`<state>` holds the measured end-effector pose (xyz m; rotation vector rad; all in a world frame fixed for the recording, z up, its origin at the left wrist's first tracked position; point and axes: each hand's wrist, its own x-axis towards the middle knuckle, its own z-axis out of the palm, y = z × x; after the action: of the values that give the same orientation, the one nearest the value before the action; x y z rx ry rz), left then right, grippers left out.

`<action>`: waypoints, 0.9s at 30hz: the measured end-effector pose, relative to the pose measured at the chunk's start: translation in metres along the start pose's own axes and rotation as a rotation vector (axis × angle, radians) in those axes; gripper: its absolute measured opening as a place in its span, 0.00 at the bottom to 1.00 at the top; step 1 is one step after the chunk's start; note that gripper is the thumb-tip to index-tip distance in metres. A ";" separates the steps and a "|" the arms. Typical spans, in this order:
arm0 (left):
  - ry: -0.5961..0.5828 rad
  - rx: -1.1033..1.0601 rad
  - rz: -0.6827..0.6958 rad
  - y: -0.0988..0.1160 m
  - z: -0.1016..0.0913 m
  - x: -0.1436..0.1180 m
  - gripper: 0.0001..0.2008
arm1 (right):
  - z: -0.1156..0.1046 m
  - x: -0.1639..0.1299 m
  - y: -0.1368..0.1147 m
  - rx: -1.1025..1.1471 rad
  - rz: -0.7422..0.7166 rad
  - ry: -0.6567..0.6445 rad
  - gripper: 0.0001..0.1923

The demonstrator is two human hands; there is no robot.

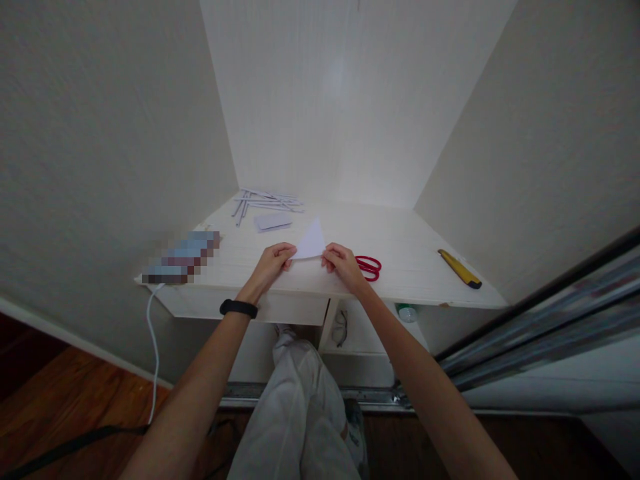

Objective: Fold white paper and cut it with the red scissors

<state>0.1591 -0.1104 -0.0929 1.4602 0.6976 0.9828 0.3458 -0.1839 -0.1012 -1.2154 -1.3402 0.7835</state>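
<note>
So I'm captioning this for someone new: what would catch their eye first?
The two hands at the desk's front edge: left hand and right hand pinch a white paper folded into a triangle between them. Next, red scissors just right of the right hand, and a yellow knife further right.

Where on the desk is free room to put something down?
Bare desk lies between the red scissors and the yellow knife, and behind them. The back left is crowded with paper strips.
</note>
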 end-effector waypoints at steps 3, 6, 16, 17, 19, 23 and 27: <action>0.004 -0.004 0.003 0.000 0.000 0.000 0.10 | 0.001 0.000 0.000 0.003 0.008 -0.006 0.10; -0.005 -0.002 0.005 0.001 0.000 0.000 0.10 | 0.001 0.000 0.000 0.004 0.018 -0.005 0.10; -0.042 0.012 0.001 0.000 -0.001 0.000 0.11 | -0.001 0.001 0.001 0.007 0.038 0.031 0.10; -0.041 0.014 0.003 0.000 -0.001 -0.001 0.11 | -0.001 0.001 0.001 0.007 0.040 0.030 0.10; -0.026 0.011 0.012 0.001 -0.001 -0.001 0.11 | 0.000 0.001 0.002 0.007 0.044 0.025 0.10; -0.009 0.006 0.007 0.004 0.000 -0.004 0.10 | -0.001 0.001 0.003 0.012 0.043 0.019 0.11; -0.027 0.000 0.005 0.007 0.001 -0.005 0.12 | -0.002 0.000 0.003 0.007 0.033 -0.007 0.11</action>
<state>0.1563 -0.1164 -0.0872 1.4735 0.6751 0.9651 0.3484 -0.1839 -0.1038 -1.2327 -1.3249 0.8153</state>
